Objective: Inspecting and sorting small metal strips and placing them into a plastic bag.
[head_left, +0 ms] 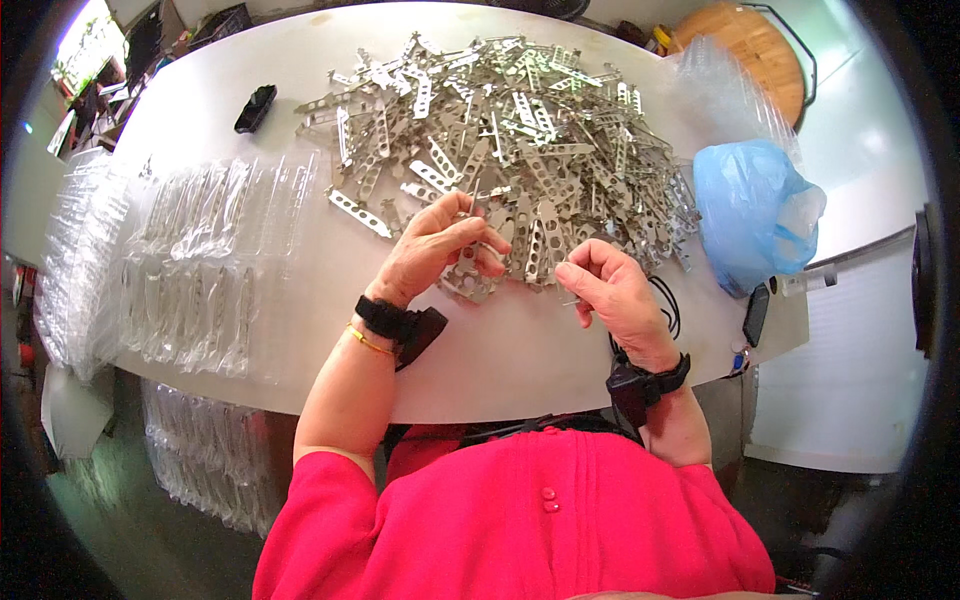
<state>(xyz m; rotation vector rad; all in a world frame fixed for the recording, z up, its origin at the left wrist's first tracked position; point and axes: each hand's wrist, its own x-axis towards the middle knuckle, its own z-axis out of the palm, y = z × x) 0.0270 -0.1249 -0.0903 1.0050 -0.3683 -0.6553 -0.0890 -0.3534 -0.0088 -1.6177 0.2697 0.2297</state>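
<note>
A large heap of flat silvery metal strips with rows of holes (pixel 545 150) covers the middle of the white table (pixel 460 370). My left hand (pixel 440 245) is at the heap's near left edge, fingers curled, with a thin metal strip (pixel 476 203) seen edge-on at its fingertips. Beneath those fingers lie more perforated metal pieces (pixel 466 282). To the right, my right hand (pixel 610 290) is closed in a pinch just in front of the heap. Something thin shows at its fingertips, too small to name. Each wrist wears a black strapped device.
Clear plastic trays holding bagged strips (pixel 195 265) lie at the left, beside stacked clear trays (pixel 80 260). A blue plastic bag (pixel 755 215) stands at the right, near a black cable (pixel 668 305). A small black object (pixel 256 109) rests far left; a round wooden stool top (pixel 745 55) is behind.
</note>
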